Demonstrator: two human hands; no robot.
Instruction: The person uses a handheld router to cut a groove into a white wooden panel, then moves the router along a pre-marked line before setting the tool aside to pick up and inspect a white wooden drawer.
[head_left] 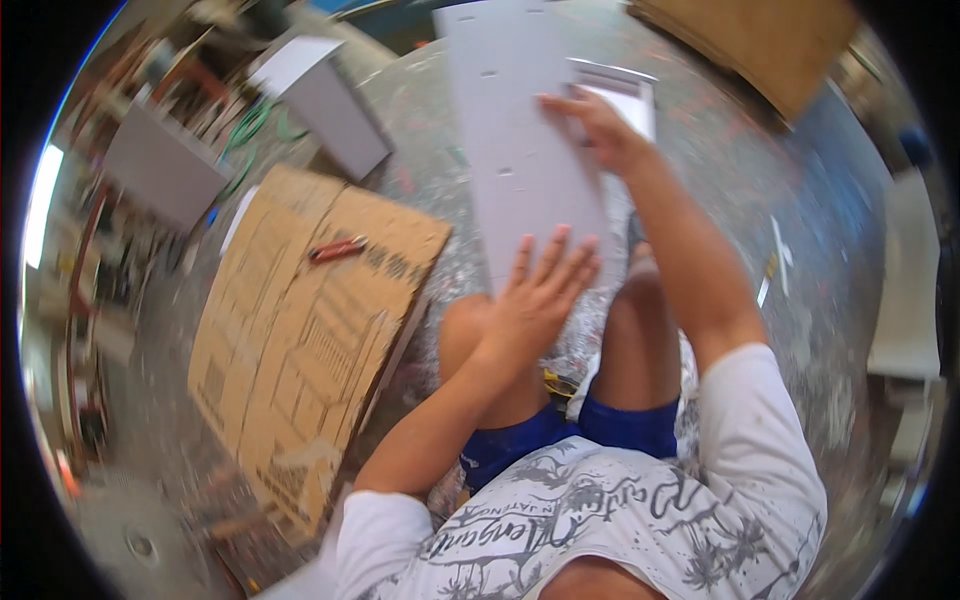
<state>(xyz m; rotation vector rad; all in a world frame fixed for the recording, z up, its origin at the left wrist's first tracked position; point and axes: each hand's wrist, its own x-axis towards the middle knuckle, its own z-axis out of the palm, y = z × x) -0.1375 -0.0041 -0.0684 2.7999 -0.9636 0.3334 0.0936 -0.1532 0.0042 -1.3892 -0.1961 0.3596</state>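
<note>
A long white panel with small slots in its face stands away from me, its near end by my knees. My left hand lies flat on the near part, fingers spread. Farther up, at the right edge, my right hand grips the panel, one digit stretched across its face; its other fingers are partly hidden and blurred. Just behind that hand is a white frame-like piece, partly covered by the panel and my hand.
On the left a torn brown cardboard sheet bears a red-handled tool. Beyond it stand a white box-like piece and another white panel, near green cord. A wooden board is at far right; a thin knife-like tool lies right.
</note>
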